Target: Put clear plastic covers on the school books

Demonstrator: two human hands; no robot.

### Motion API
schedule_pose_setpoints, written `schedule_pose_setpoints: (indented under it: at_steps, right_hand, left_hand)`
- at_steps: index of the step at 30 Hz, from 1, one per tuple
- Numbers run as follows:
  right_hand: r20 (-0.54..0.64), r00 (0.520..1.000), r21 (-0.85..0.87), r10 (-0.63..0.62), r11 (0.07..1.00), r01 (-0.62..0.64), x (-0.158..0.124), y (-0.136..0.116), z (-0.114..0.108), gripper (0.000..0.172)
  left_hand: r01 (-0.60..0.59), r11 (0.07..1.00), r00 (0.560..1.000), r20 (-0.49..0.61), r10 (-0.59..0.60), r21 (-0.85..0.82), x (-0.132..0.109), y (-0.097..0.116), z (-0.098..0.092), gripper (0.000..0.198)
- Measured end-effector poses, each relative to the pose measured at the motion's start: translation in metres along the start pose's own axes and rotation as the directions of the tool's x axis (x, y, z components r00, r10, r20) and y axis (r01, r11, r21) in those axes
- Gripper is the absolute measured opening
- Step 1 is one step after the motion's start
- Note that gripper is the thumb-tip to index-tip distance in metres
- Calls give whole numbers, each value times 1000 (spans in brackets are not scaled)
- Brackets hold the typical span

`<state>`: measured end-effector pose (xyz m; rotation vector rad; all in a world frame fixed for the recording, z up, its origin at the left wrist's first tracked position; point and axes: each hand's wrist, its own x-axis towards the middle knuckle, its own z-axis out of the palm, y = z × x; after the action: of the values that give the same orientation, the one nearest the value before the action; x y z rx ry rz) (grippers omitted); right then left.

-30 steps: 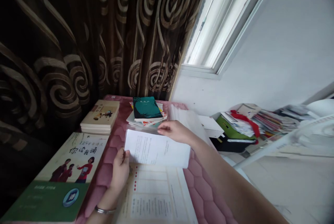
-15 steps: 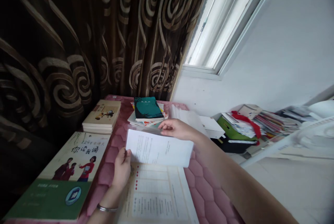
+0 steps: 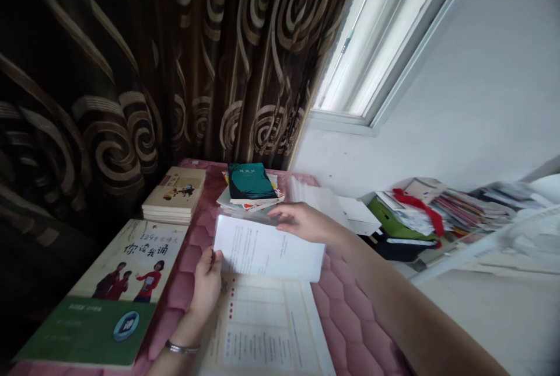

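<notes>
An open book [image 3: 271,317] with printed pages lies in front of me on the pink quilted surface. Its upper leaf or cover [image 3: 258,250] stands raised, with lines of print on it and what looks like clear plastic film along its top edge. My left hand [image 3: 207,279], a silver bangle at its wrist, grips the left edge of this raised part between thumb and fingers. Bent over the top edge is my right hand [image 3: 301,221], its fingertips at the film; exactly what they pinch is partly hidden.
Left of the open book lies a green-and-white book [image 3: 105,294], with a stack of beige books [image 3: 175,195] behind it. A teal book [image 3: 251,182] tops another pile. Clear film sheets [image 3: 321,198] lie at the back right, near a box of papers [image 3: 402,218]. A curtain [image 3: 210,72] hangs behind.
The fingers of my right hand have loosened and spread slightly at the top edge. My left hand keeps its grip. The whole view has shifted a little.
</notes>
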<state>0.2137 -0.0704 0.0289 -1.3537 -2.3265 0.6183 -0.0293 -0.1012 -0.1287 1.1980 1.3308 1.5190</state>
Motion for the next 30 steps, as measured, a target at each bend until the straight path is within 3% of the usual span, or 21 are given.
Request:
schedule_pose_setpoints:
  at_steps: [8,16,21,30]
  right_hand:
    - [-30,999,-128,-13,992,9,-4,-4,4,33]
    - [-41,996,-130,-77,989,71,-3,1,5,26]
    - [-21,992,-78,-125,989,123,-2,1,1,23]
    - [-16,995,114,-99,988,101,8,18,4,16]
  left_hand:
    - [27,999,1000,-5,-27,-47,-1,-1,1,46]
    - [32,999,999,2,-32,-33,0,-2,0,45]
    - [24,999,1000,4,-23,-36,-1,-2,0,45]
    - [31,999,999,8,-31,-39,-1,3,2,49]
